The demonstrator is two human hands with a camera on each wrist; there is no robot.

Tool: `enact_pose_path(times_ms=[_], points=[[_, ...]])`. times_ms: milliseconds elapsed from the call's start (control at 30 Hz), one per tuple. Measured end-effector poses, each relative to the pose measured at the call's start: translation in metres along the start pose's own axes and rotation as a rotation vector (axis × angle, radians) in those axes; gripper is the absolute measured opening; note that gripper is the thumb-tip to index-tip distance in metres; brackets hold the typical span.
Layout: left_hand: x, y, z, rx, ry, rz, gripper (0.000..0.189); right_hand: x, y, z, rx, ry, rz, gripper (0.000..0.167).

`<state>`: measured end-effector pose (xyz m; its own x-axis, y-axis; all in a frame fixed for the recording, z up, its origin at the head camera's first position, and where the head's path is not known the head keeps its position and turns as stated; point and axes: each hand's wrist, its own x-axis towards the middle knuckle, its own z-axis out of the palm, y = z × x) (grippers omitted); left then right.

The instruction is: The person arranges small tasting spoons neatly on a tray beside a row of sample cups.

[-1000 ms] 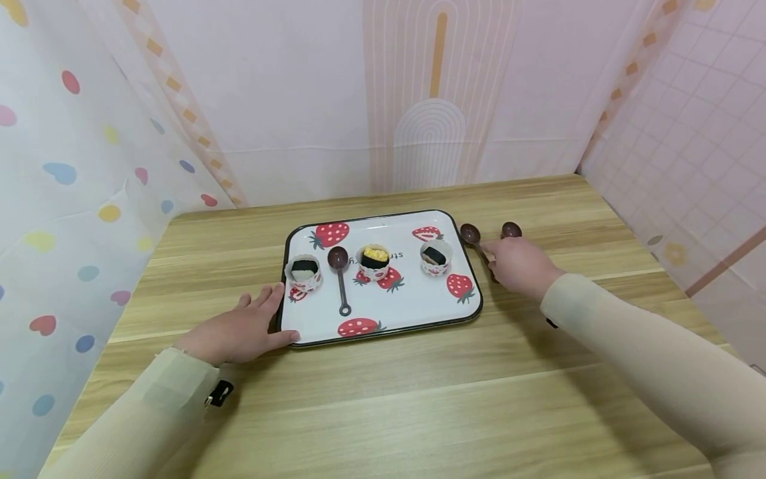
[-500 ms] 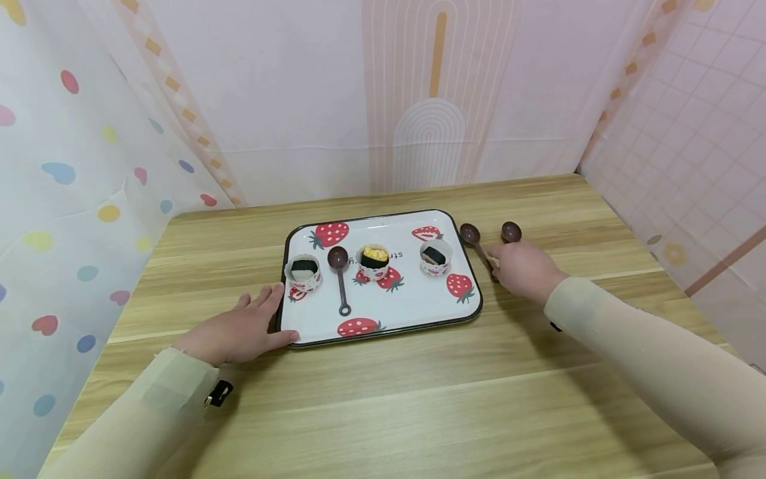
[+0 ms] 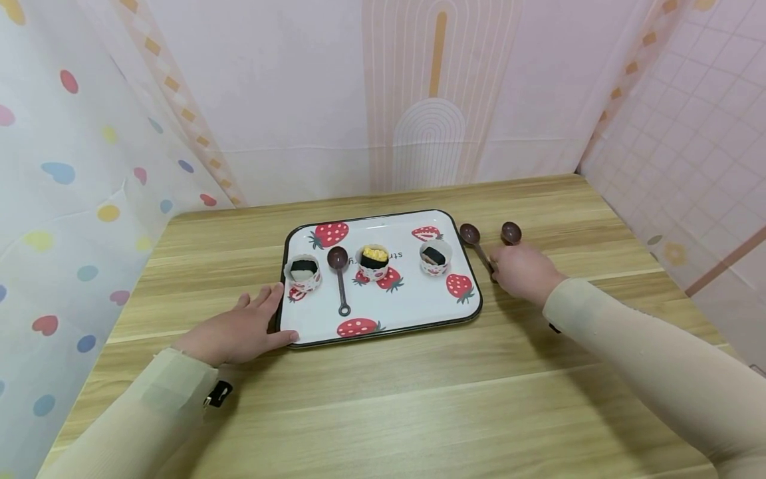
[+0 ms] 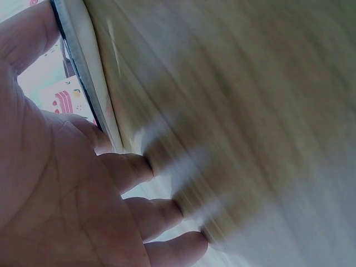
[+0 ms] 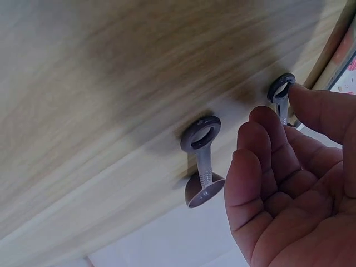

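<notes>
My left hand (image 3: 236,336) rests at the near-left corner of a strawberry-print tray (image 3: 413,303), thumb over the rim and straight fingers along its outer side. My right hand (image 3: 526,273) is low over the table right of the tray, fingers loosely bent with nothing between them. Its thumb lies close to the handle ring of a brown spoon (image 3: 471,234) next to the tray; whether they touch I cannot tell. Farther right is a second brown spoon (image 3: 511,233), its handle hidden by the hand in the head view; the right wrist view shows its ringed handle (image 5: 204,161).
On the tray stand three paper cups: one with a rice-and-seaweed piece (image 3: 305,269), one with a yellow-topped piece (image 3: 374,258), one with another seaweed-wrapped piece (image 3: 433,256). A third brown spoon (image 3: 338,259) lies between the left two. Curtains hang behind the wooden table (image 3: 407,406).
My right hand has shifted slightly right, away from the spoon beside the tray, and its extended finger no longer lies over that handle. My left hand and the tray have stayed still.
</notes>
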<state>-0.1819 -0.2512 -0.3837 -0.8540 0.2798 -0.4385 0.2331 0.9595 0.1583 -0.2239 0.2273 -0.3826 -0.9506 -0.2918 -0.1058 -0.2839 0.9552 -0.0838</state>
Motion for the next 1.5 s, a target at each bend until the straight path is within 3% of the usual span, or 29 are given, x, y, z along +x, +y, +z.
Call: enact_pose_path(times_ms=[700,1100,1500], points=[[0.001,-0.002,0.0022,-0.012,-0.001,-0.001,0.115,0.0033,-0.0029,0.0014,0.023,-0.049,0.044,0.028],[0.0023,-0.003,0.0026,-0.001,0.003,0.009,0.114,0.0044,-0.0025,0.0034,0.022,-0.031,0.026,0.027],[0.0018,-0.0025,0.0016,-0.001,-0.004,-0.001,0.114,0.005,-0.0049,0.0015,0.102,-0.064,0.051,0.025]])
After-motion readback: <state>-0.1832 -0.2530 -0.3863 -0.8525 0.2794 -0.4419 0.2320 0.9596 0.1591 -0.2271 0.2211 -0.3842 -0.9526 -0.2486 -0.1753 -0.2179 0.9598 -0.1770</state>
